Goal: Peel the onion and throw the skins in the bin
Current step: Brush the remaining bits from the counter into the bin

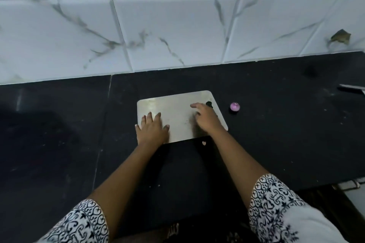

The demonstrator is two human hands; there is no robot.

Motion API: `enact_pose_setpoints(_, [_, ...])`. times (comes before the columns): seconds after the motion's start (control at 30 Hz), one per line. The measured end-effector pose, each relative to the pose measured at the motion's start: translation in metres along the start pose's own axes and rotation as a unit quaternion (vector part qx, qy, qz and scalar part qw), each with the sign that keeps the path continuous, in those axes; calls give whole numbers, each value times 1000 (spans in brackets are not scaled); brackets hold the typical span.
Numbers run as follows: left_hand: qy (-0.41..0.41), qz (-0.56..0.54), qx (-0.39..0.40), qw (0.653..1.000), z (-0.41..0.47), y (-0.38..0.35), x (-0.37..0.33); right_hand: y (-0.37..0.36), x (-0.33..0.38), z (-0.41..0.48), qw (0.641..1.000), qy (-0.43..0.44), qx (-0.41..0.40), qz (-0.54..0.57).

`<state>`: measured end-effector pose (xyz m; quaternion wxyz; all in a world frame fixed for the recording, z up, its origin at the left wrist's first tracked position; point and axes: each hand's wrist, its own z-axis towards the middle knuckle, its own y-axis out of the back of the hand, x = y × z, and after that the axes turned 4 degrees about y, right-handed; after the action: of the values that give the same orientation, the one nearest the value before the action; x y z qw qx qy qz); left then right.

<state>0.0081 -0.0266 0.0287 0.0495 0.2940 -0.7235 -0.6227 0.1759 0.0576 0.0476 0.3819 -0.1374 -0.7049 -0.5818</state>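
A small purple peeled onion [234, 107] sits on the black counter just right of a pale cutting board [175, 110]. My left hand [152, 128] lies flat on the board's left front corner, fingers spread. Over the board's right part my right hand [205, 118] hovers or rests with loosely bent fingers, index stretched out; I see nothing held in it. A tiny pale scrap of skin [204, 143] lies on the counter by the board's front edge. A dark hole or handle [209, 103] shows at the board's right end. No bin is in view.
The black stone counter [276, 134] runs to a white marble-tiled wall [177, 25]. A knife blade [351, 87] pokes in at the far right edge. The counter's front edge shows at lower right, with a metal fitting [347, 184] below it.
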Motion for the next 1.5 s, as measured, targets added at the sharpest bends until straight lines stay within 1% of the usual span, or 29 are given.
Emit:
enact_pose_setpoints(0.07, [-6,11,4,1000,6,-9,8,9,-8,6,999,13,-43,6])
enact_pose_setpoints(0.1, [-12,20,7,1000,6,-14,11,12,-13,5,998,30,-49,-10])
enact_pose_setpoints(0.13, [-19,34,5,999,5,-19,14,13,-18,4,997,52,-41,-33])
enact_pose_setpoints(0.23, [-38,59,-28,997,1,-32,19,5,-29,2,989,108,44,-94])
enact_pose_setpoints(0.27, [-39,61,-37,997,2,-34,19,3,-30,3,986,115,56,-103])
enact_pose_setpoints(0.3, [-40,64,-42,996,3,-34,20,3,-31,3,988,112,48,-98])
enact_pose_setpoints(0.37, [-42,71,-43,996,4,-35,20,11,-32,-8,996,66,12,-55])
enact_pose_setpoints(0.4, [-43,72,-43,996,4,-36,21,17,-34,-19,998,42,12,-35])
enact_pose_setpoints(0.5, [-42,65,-48,996,2,-37,20,25,-46,-60,996,17,88,-1])
enact_pose_setpoints(0.53, [-44,62,-54,996,2,-36,19,22,-50,-69,995,21,92,3])
enact_pose_setpoints(0.6, [-57,59,-68,994,-2,-36,14,12,-54,-76,997,49,64,-12])
enact_pose_setpoints(0.73, [-87,40,-74,993,-24,-42,-7,1,-55,-72,990,113,23,-82])
enact_pose_setpoints(0.87, [-117,17,-62,991,-60,-56,-35,-2,-58,-78,978,134,30,-156])
enact_pose_setpoints(0.9, [-126,13,-51,991,-69,-59,-41,-1,-58,-81,978,135,29,-154])
enact_pose_setpoints(0.93, [-137,7,-42,990,-78,-63,-47,3,-59,-89,984,124,8,-125])
enact_pose_setpoints(0.97, [-150,0,-35,988,-88,-66,-54,10,-60,-101,992,98,-31,-76])
enact_pose_setpoints(1.03, [-182,-8,-22,983,-112,-78,-69,31,-69,-137,990,23,-130,45])
enact_pose_setpoints(1.07, [-200,-8,-17,980,-124,-84,-76,40,-74,-159,981,-15,-166,101])
enact_pose_setpoints(1.13, [-246,2,-7,969,-150,-101,-93,53,-90,-209,954,-81,-206,202])
enact_pose_setpoints(1.17, [-269,7,-4,963,-163,-110,-103,56,-100,-234,936,-109,-220,253])
enact_pose_setpoints(1.23, [-306,15,-7,952,-179,-122,-120,53,-121,-277,888,-159,-262,343])
enact_pose_setpoints(1.3, [-333,33,-14,942,-190,-133,-137,40,-148,-314,848,-213,-302,380])
enact_pose_setpoints(1.33, [-341,47,-21,939,-195,-138,-144,29,-164,-329,835,-246,-308,383])
enact_pose_setpoints(1.37, [-345,65,-32,936,-198,-143,-147,15,-183,-343,828,-279,-304,380])
enact_pose_setpoints(1.43, [-346,99,-59,931,-201,-151,-148,-16,-221,-361,824,-342,-278,356])
enact_pose_setpoints(1.5, [-353,121,-77,925,-200,-157,-146,-45,-257,-375,807,-403,-259,345])
